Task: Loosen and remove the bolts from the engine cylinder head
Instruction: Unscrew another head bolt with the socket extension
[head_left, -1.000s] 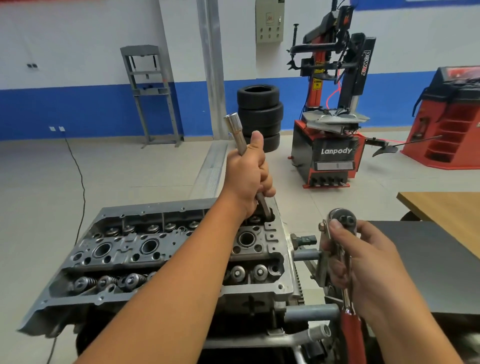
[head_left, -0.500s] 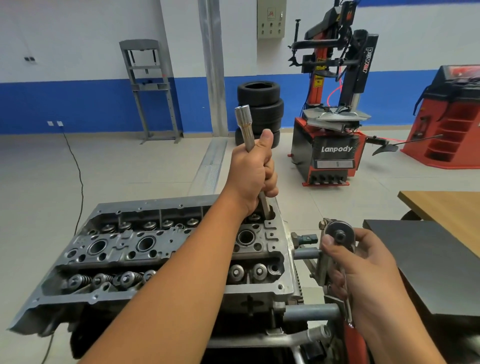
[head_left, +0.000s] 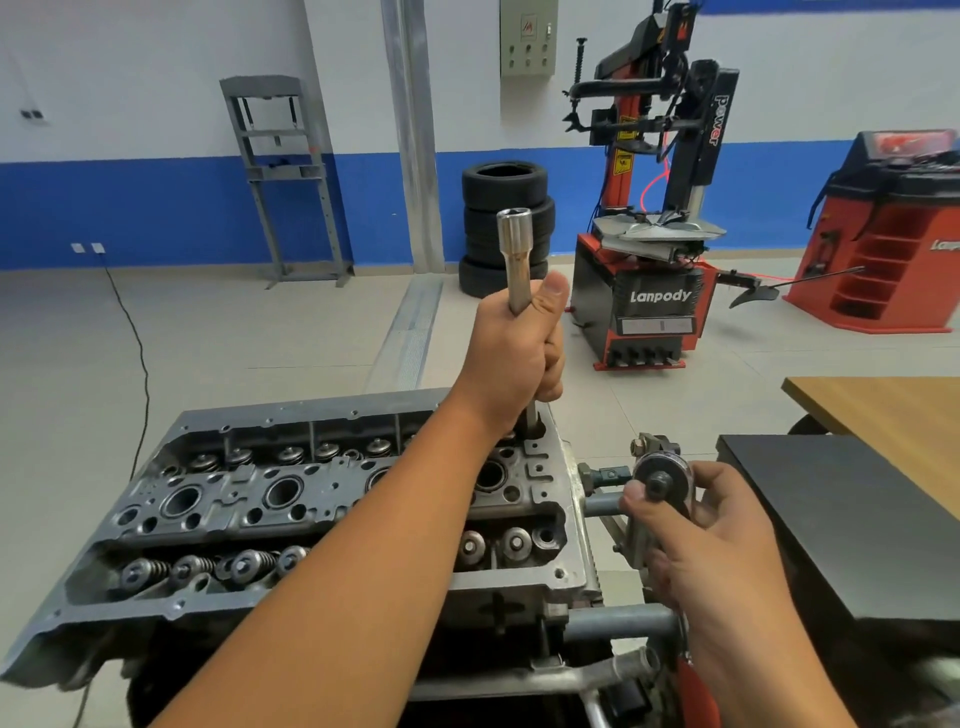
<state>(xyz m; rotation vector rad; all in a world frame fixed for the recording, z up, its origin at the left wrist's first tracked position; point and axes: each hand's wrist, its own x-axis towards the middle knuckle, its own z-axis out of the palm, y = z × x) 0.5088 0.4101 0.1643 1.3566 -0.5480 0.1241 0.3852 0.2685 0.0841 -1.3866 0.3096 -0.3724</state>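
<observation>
The grey engine cylinder head (head_left: 249, 499) lies in front of me on a stand, its valve springs and round bores exposed. My left hand (head_left: 511, 358) grips a long steel socket extension (head_left: 516, 249) that stands nearly upright in a bolt hole at the head's far right corner; its lower end is hidden in the hole. My right hand (head_left: 706, 545) holds a ratchet wrench (head_left: 661, 480) with a red handle beside the head's right end, the round ratchet head turned toward me and my thumb on it.
A dark panel (head_left: 841, 519) and a wooden table (head_left: 883, 415) stand to the right. On the workshop floor behind are a stack of tyres (head_left: 506, 223), a Lanpody tyre changer (head_left: 654, 291), a red balancer (head_left: 893, 249), a grey press frame (head_left: 283, 176) and a black cable (head_left: 132, 332).
My left hand has tilted the extension more upright in the bolt hole. My right hand has turned the ratchet so its drive face points at me.
</observation>
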